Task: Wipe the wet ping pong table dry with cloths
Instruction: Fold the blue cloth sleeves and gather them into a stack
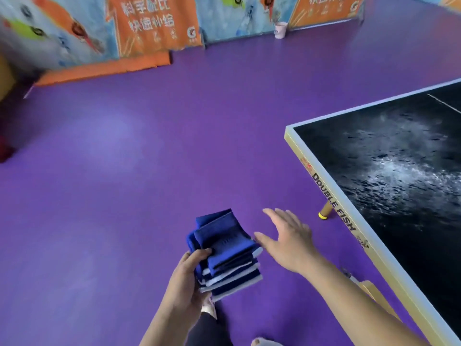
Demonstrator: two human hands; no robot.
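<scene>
My left hand (192, 275) grips a stack of folded blue cloths (225, 253) above the floor; my right hand (287, 239) hovers just beside it, fingers spread, holding nothing. The ping pong table (331, 196) — right of me — glistens wet; wiping not begun.
</scene>
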